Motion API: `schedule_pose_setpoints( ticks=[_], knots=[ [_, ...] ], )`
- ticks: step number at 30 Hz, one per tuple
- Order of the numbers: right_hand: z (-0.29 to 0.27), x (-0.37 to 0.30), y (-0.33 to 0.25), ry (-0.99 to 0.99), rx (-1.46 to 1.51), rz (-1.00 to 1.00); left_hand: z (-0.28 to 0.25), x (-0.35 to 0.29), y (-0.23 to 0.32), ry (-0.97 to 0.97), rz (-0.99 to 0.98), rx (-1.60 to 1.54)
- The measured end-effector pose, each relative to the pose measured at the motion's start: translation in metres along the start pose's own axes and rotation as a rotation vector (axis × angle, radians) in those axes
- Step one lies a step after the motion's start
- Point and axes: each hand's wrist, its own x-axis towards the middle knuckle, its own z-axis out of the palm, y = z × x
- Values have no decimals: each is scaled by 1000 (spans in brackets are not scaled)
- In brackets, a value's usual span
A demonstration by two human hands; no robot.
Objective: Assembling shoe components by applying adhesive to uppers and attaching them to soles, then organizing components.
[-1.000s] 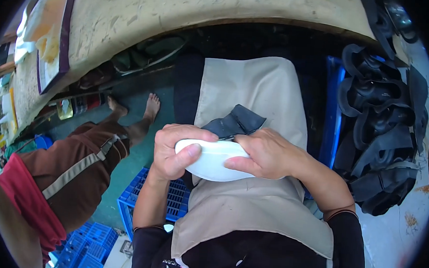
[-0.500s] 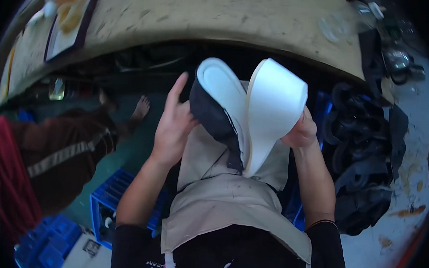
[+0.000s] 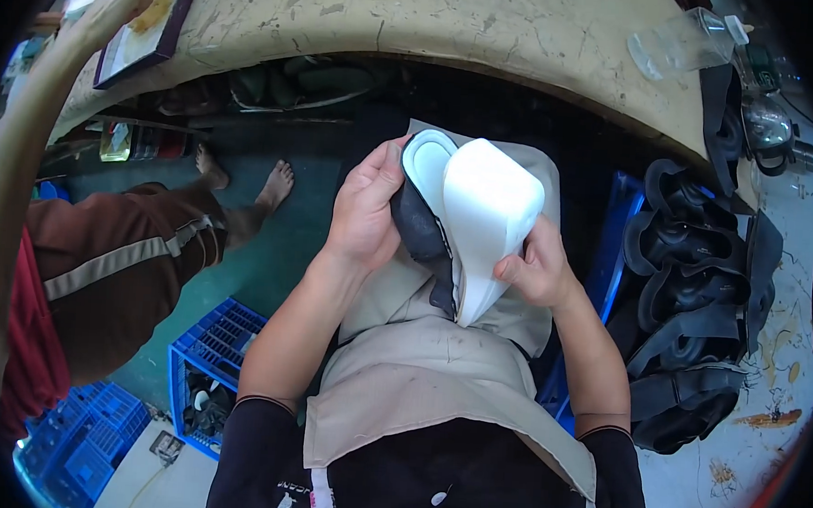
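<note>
My left hand (image 3: 365,205) grips the heel end of a black shoe upper (image 3: 418,222), whose pale underside (image 3: 428,158) faces up beside the sole. In my right hand (image 3: 541,267) is a thick white wedge sole (image 3: 490,189), with the thumb laid along its side. The sole leans against the upper at a tilt, and the two meet at the narrow lower end. Both are above the beige apron (image 3: 437,363) on my lap. How far the sole and upper touch inside cannot be seen.
Ahead lies a worn tan tabletop (image 3: 421,22), with a clear plastic bottle (image 3: 680,47) at its right. Black shoe uppers (image 3: 694,262) are piled on the right. Blue crates (image 3: 220,336) stand at lower left. A co-worker's arm (image 3: 84,43) reaches over a tray (image 3: 155,29).
My left fingers, spread before, have closed on the upper. My right hand has shifted left and down along the sole, turning it. A co-worker's arm has come into view at left.
</note>
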Motion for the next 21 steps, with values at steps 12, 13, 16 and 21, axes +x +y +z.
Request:
schedule_pose_setpoints(
  ticks=[12, 13, 16, 21],
  knots=[
    [-4, 10, 3, -1, 34, 57, -5, 17, -8, -108, -64, -53],
    [-4, 10, 5, 4, 35, 55, -6, 17, -8, -111, -70, -59],
    [-3, 10, 9, 10, 39, 56, -4, 16, -8, -110, -81, -73],
    [1, 12, 10, 25, 48, 46, 2, 13, -6, -86, -79, -88]
  ],
)
